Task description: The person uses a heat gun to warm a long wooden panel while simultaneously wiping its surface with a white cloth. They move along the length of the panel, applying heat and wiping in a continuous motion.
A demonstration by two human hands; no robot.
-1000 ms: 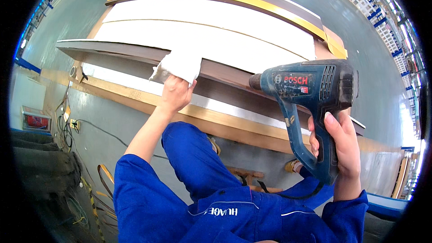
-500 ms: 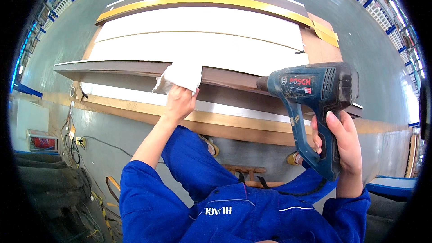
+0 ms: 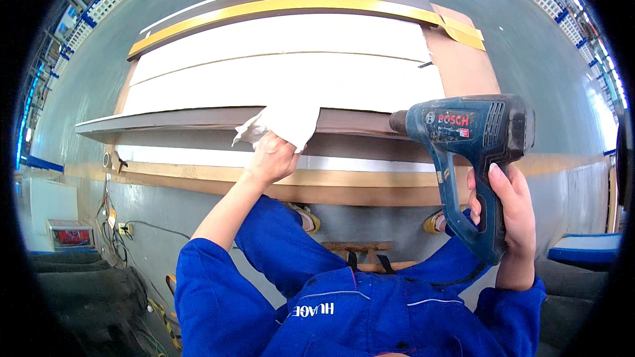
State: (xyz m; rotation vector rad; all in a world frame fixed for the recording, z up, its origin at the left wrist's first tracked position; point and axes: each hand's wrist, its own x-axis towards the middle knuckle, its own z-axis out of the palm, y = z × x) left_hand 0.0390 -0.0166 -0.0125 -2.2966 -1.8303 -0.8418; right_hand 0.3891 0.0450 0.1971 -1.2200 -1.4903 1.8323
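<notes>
My left hand (image 3: 273, 158) is closed on a white cloth (image 3: 289, 119), pressed over the near edge of a long dark brown panel (image 3: 211, 118). My right hand (image 3: 510, 201) wraps round the handle of a blue heat gun (image 3: 453, 122). The gun's dark nozzle (image 3: 399, 121) points left at the right part of the same brown edge, close to it; whether it touches I cannot tell. Beyond the brown panel lie white boards (image 3: 278, 43) side by side.
A yellow strip (image 3: 284, 5) runs along the far side, its loose end hanging at the right over cardboard (image 3: 463, 69). A pale wooden rail (image 3: 218, 173) borders the near side. Cables (image 3: 116, 225) and a power socket (image 3: 125, 228) lie at lower left. Beneath me is a wooden stool (image 3: 360, 247).
My left hand and the cloth have moved a little to the right along the brown edge. The heat gun has also shifted slightly right. The view has turned a little.
</notes>
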